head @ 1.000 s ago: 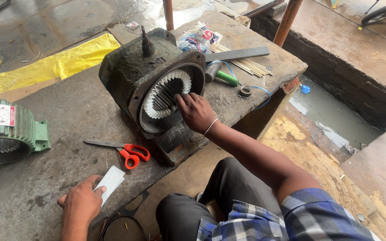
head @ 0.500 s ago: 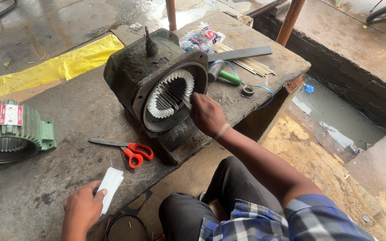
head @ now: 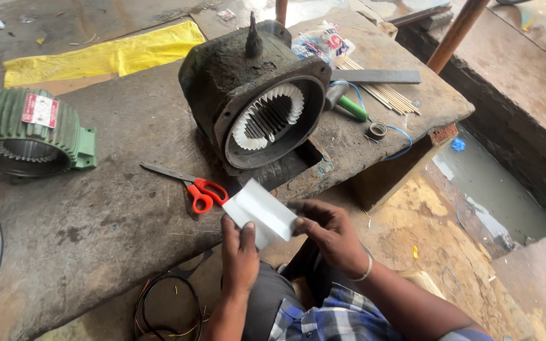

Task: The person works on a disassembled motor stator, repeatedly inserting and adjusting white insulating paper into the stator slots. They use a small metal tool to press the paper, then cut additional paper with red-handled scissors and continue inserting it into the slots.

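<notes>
White paper strip (head: pixel 261 213) between both hands.

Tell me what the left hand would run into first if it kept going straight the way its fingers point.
Beyond the white folded paper it already holds, the left hand points up the bench toward the red-handled scissors. They likely come first, though depth is hard to judge; the dark motor stator housing lies farther on.

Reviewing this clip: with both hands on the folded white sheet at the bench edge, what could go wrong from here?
1. The white sheet is pinched between the left hand and right hand beyond the bench edge; a slip might drop it onto the dirty ground.
2. The scissors lie close to the left hand, blades bare; a blind reach could nick a finger.
3. The dark motor housing sits by a broken notch in the bench and may be unsteady.
</notes>
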The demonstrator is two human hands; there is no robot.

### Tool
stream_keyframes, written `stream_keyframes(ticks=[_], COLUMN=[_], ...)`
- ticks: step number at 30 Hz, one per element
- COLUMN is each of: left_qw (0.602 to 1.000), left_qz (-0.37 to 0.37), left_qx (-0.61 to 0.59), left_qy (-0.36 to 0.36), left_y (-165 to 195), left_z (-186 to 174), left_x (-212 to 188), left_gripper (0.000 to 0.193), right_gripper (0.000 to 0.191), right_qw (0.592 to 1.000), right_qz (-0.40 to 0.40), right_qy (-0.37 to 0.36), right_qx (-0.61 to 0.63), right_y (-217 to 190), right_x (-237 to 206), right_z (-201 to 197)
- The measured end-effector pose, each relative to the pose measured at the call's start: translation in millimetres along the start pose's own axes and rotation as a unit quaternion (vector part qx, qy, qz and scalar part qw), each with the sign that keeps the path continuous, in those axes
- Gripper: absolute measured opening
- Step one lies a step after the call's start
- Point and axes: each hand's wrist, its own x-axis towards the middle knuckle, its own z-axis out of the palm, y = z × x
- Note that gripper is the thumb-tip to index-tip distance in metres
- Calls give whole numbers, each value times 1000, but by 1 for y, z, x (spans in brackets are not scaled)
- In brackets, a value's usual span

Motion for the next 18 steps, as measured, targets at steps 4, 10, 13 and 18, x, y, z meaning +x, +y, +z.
stream_keyframes(ticks=[4,10,13,18], left_qw=[998,982,970,978], left_qz=[19,-71,-79,-77], left_qx=[-56,-169,-226,-180], left_qy=[12,42,35,67], left_y=[29,42,37,26], left_z=[15,19,15,8], left_x=[-1,-9,-7,-3], left_gripper=[36,42,43,42], right_gripper=[19,12,10,10], right_qw=[999,999,998,910], right_qz=[22,-35,-51,-318], right_qy=[-27,17,38,62], right_qx=[18,8,18,-259], right_y=[26,48,41,11], right_x=[7,10,10,-1], right_z=[2,7,12,20])
